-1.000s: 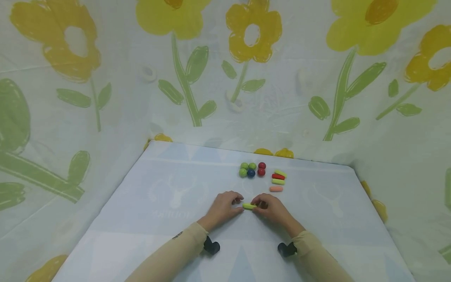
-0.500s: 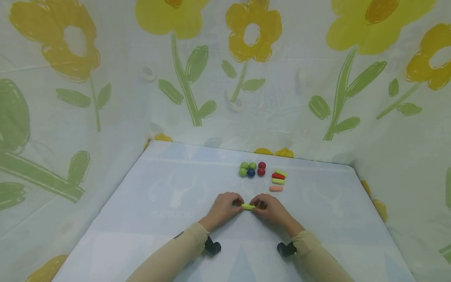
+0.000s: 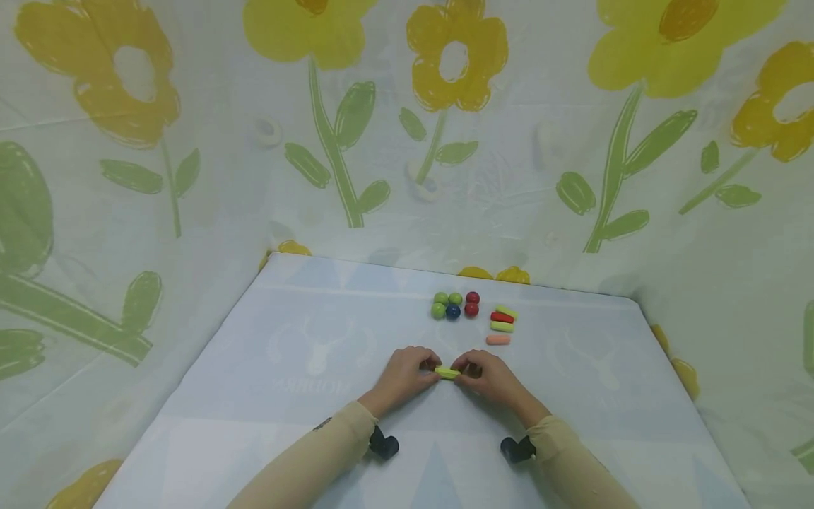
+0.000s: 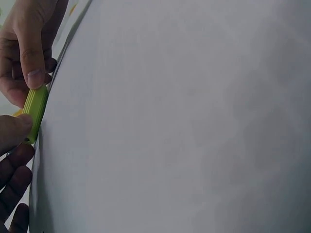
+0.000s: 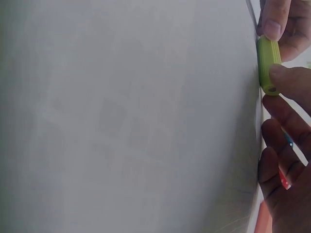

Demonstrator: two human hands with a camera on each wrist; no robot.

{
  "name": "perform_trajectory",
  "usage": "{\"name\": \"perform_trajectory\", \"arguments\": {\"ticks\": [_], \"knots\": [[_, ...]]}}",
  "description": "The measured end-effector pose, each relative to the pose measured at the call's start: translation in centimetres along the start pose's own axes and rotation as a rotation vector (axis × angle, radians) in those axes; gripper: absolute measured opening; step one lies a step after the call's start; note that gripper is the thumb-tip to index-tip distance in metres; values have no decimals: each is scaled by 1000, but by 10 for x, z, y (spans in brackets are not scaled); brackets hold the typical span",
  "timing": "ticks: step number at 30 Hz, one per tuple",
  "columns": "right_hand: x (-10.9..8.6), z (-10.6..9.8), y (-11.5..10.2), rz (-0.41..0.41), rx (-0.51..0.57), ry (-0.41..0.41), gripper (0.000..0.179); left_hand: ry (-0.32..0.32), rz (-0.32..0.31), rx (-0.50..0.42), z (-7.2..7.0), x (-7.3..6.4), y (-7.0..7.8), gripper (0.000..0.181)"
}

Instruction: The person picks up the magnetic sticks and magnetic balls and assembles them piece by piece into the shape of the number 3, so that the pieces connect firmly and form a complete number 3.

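Note:
Between the two hands is a small yellow-green ribbed cylinder (image 3: 448, 372), low over the middle of the table. My left hand (image 3: 407, 370) pinches its left end with thumb and fingers, while my right hand (image 3: 488, 372) pinches the right end. Seen from the left wrist, the cylinder (image 4: 37, 106) has long grooves, and the left thumb (image 4: 17, 128) lies across its near end. A small dark hole shows in the end of the cylinder (image 5: 268, 58) in the right wrist view, just below the right thumb. Fingertips cover parts of both ends.
Beyond the hands, several green balls (image 3: 439, 310), a blue ball (image 3: 453, 312) and two red balls (image 3: 471, 309) sit grouped. To their right lie yellow-green sticks (image 3: 502, 326), a red stick (image 3: 502, 317) and an orange-pink stick (image 3: 498, 340). Flowered cloth surrounds the table (image 3: 331, 438).
A second ago the left fingertips were just at the cylinder's left end; now they pinch it. The cylinder has shifted slightly left. The right hand has hardly moved, keeping its pinch.

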State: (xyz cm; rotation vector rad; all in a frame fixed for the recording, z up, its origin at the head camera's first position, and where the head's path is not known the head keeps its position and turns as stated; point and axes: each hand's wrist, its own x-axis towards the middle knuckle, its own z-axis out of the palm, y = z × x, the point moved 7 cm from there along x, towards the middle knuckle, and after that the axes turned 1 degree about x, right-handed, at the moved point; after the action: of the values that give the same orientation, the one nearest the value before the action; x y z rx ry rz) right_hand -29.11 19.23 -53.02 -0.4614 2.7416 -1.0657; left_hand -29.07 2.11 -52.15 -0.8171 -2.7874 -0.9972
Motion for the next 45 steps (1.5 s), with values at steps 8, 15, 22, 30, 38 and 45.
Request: {"name": "perform_trajectory", "arguments": {"ticks": [8, 15, 22, 30, 38, 45], "knots": [[1, 1, 1, 11, 0, -2, 16, 0, 3, -4, 1, 1, -2, 14], [0, -1, -1, -7, 6, 6, 15, -3, 3, 5, 1, 2, -1, 14], [0, 0, 0, 8, -1, 8, 15, -3, -1, 0, 1, 2, -1, 11], [0, 0, 0, 14, 3, 9, 15, -20, -20, 1, 2, 2, -2, 11], [0, 1, 1, 12, 17, 7, 13, -14, -6, 5, 2, 1, 0, 11], [-1, -4, 2, 25, 14, 13, 14, -7, 4, 3, 2, 1, 0, 10]]}}
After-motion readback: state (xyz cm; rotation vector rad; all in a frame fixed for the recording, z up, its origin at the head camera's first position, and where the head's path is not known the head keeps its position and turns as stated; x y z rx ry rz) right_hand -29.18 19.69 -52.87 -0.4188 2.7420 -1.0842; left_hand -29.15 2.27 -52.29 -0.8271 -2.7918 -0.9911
